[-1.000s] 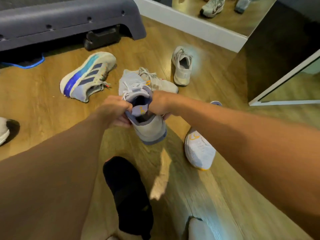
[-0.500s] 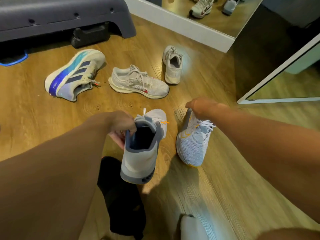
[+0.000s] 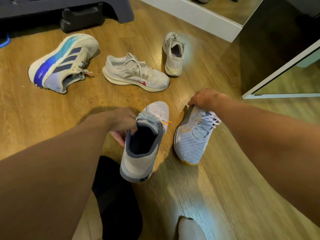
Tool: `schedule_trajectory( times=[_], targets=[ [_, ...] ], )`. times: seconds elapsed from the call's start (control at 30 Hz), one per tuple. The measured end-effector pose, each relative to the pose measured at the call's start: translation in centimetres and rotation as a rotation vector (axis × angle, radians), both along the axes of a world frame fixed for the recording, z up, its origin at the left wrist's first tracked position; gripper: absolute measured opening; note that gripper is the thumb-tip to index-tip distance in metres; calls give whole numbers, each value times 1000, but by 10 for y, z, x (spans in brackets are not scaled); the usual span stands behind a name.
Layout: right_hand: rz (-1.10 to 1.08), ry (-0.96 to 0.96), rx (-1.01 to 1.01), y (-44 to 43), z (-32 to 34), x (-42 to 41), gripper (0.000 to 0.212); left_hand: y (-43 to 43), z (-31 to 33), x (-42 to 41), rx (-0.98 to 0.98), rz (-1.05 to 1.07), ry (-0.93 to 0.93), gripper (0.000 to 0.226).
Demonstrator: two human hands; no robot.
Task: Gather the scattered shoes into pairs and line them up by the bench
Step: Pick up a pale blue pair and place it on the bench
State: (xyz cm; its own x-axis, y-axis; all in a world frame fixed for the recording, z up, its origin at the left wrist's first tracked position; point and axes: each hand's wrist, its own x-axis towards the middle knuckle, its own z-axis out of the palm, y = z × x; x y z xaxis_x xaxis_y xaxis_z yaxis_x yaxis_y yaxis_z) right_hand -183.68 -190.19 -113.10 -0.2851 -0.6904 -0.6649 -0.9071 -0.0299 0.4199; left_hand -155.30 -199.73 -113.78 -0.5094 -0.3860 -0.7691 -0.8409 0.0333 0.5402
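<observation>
My left hand (image 3: 122, 124) grips the collar of a white and grey shoe (image 3: 143, 153) with an orange lace tip, held above the floor with its heel toward me. My right hand (image 3: 205, 99) grips the heel end of its matching white mesh shoe (image 3: 192, 141), which lies tilted on its side on the wood floor. Farther away lie a beige shoe with a red logo (image 3: 135, 73), a second beige shoe (image 3: 174, 54) standing upright, and a blue striped shoe (image 3: 64, 62) on its side. The dark grey bench (image 3: 69, 4) stands at the top left.
A black block (image 3: 81, 16) sits under the bench. A white-framed mirror (image 3: 207, 13) leans along the far wall, another mirror (image 3: 285, 75) stands at right. A black sock (image 3: 114, 196) and a white sock (image 3: 190, 229), on feet, lie on the floor near me.
A second ago both hands held one shoe. My left hand kept it and drew it nearer. My right hand let go, reached right and took the matching shoe's heel.
</observation>
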Motion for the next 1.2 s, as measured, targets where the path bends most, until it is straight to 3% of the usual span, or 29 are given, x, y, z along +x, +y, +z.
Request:
schedule_trajectory(
  times=[0.1,0.3,0.47,0.63,0.73,0.77,0.87,0.93,1.07,1.2],
  targets=[
    [-41,0,5,-1,5,-3,48,0,-3,-5,-4,12,16,14],
    [-351,-96,-132,33,0,-3,31,-1,-3,-13,-90,59,58,17],
    [-381,-115,-71,64,-11,2,33,-12,-1,-4,-176,168,125,14],
    [-430,-241,-172,86,-16,-4,27,-5,-2,-2,-123,252,171,11],
    [-686,-267,-154,109,-10,-10,13,-3,-2,-7,-96,352,244,14],
    [-816,-331,-173,118,-9,-12,18,-3,-2,-8,-83,378,266,15],
    [-1401,-750,-380,146,-3,-11,26,-2,-1,-9,-25,403,315,18],
    [-1660,-947,-512,157,2,-9,26,-2,-1,-8,4,404,322,19],
    [-1878,-1149,-694,159,8,-7,34,-1,5,-7,61,389,316,19],
    [-1846,-1125,-684,152,6,-3,32,1,8,-7,66,382,304,21]
  ],
)
